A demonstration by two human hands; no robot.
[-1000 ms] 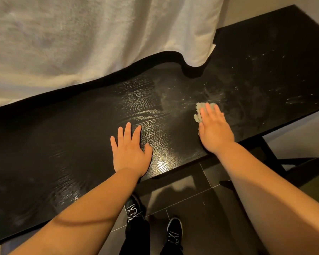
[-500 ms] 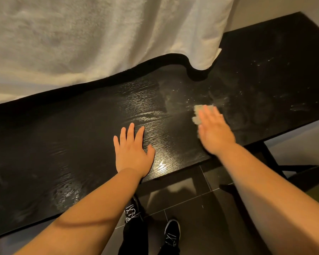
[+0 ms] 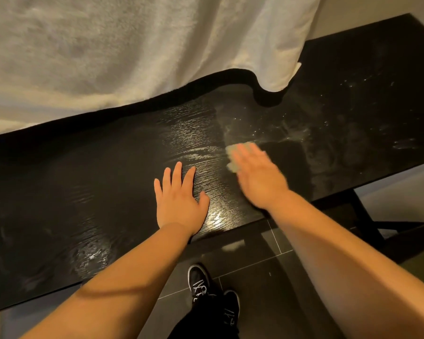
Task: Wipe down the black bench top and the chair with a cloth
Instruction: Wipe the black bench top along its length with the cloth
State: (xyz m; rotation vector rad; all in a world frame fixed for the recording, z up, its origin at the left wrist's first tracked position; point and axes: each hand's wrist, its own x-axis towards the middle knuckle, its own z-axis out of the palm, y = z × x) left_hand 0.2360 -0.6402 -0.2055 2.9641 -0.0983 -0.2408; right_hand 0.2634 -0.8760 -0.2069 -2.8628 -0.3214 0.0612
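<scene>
Black wood grain, wet-looking and glossy on the near-left stretch of the bench top (image 3: pixel 83 192), dull with pale smears and specks on the right. We read that as wiped versus unwiped ground. Our right hand (image 3: pixel 257 177) lies flat over the small pale cloth (image 3: pixel 233 152), palm down, fingers extended and pressing rather than curled; only the cloth's far and left edges show past the fingertips. The hand is motion-blurred, so we cannot tell how firmly it pins the cloth. It sits at the boundary between gloss and smear, probably to work the swipe into the dusty part. Our left hand (image 3: pixel 179 199) rests open on the bench, fingers spread, holding nothing; we judge it a brace for leaning forward, both forearms reaching out from the near edge. White fleecy fabric (image 3: pixel 132 45) drapes over the bench's far edge. Dark shoes (image 3: pixel 201 285) stand on the tiled floor (image 3: pixel 267 277) below. Dark framing at lower right may be the chair; we cannot tell.
</scene>
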